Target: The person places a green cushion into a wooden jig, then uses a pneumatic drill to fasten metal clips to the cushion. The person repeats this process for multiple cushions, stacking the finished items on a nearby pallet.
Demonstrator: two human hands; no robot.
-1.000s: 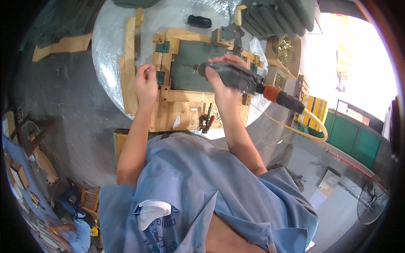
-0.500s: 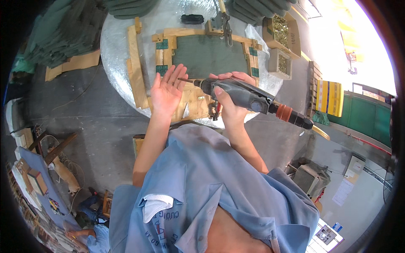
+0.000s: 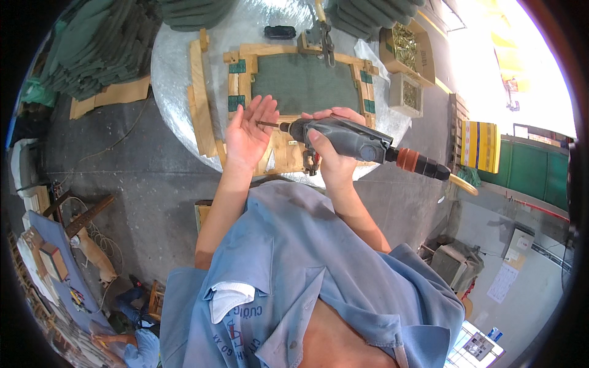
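Observation:
My right hand grips a black in-line pneumatic screwdriver, its orange collar and yellow hose trailing to the right. A thin bit points left out of the chuck, its tip over the palm of my left hand. My left hand is held palm up, fingers extended; whether the tip touches the skin I cannot tell. Beyond both hands lies a wooden jig frame around a dark green mesh panel. Green pieces sit along the frame's sides.
The jig rests on a round table wrapped in plastic film. A toggle clamp, a black case and a wooden strip are there. Boxes of metal pieces stand right; green stacks left. Another person is lower left.
The bit tip has dropped slightly nearer the middle of my left palm, and the left fingers look a little more bent. The whole view has shifted slightly.

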